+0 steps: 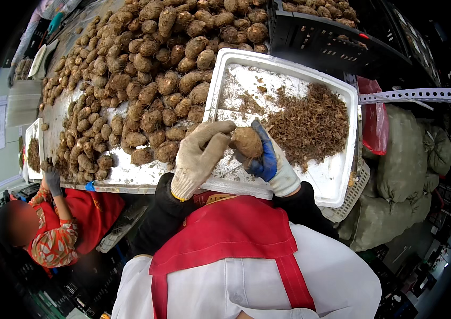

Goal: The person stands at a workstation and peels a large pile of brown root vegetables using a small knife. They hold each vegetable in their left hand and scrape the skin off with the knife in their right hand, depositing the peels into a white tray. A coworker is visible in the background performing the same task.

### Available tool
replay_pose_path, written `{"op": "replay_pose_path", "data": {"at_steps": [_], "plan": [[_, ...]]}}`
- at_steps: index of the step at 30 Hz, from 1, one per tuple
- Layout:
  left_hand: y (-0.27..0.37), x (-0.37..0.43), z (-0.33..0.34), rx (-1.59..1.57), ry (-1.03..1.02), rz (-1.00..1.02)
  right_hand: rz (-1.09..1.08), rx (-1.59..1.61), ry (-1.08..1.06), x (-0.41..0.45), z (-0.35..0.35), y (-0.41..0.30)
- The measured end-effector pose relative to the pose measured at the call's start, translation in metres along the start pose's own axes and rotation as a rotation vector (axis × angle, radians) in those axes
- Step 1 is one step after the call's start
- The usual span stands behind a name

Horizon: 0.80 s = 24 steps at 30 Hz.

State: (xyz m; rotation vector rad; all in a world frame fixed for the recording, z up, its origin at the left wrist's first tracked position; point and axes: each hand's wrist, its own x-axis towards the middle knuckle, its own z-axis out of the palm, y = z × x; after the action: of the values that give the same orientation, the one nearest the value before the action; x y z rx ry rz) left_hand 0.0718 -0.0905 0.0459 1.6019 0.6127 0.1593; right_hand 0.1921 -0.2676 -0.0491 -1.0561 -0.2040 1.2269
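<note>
A brown taro corm [247, 142] sits in my right hand [268, 159], which wears a white glove with a blue coated palm. The fingers and thumb are closed around its right side and underside. My left hand [203, 153], in a cream knitted glove, has its thumb and forefinger against the corm's left end; whether they pinch anything there is hidden. Both hands are over the near left part of a white foam tray [283, 60]. Dry brown root fibres and skin scraps [309, 119] are heaped in the tray's right half.
A large pile of taro corms [146, 87] covers the table to the left. A black crate [329, 36] with more corms stands behind the tray. Full sacks [399, 159] and a perforated metal rail [416, 95] are at right. A co-worker's gloved hand [52, 177] is at far left.
</note>
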Motion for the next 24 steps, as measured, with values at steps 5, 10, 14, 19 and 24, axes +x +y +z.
{"op": "replay_pose_path", "data": {"at_steps": [5,10,14,19,24], "plan": [[0.009,0.006,0.0,0.222,-0.122,0.105,-0.239,-0.328,-0.051,-0.007,0.009,0.003],[0.004,0.008,-0.005,0.18,-0.294,-0.008,-0.204,-0.407,-0.098,-0.016,0.01,-0.015],[-0.012,0.01,-0.003,0.06,-0.265,-0.047,-0.082,-0.198,-0.145,-0.02,0.008,-0.021],[-0.035,0.01,-0.001,-0.368,-0.147,-0.112,-0.294,-0.137,-0.044,-0.012,0.018,-0.033],[-0.039,0.009,0.001,-0.423,-0.079,-0.127,-0.512,-0.909,0.161,-0.014,0.038,-0.053]]}}
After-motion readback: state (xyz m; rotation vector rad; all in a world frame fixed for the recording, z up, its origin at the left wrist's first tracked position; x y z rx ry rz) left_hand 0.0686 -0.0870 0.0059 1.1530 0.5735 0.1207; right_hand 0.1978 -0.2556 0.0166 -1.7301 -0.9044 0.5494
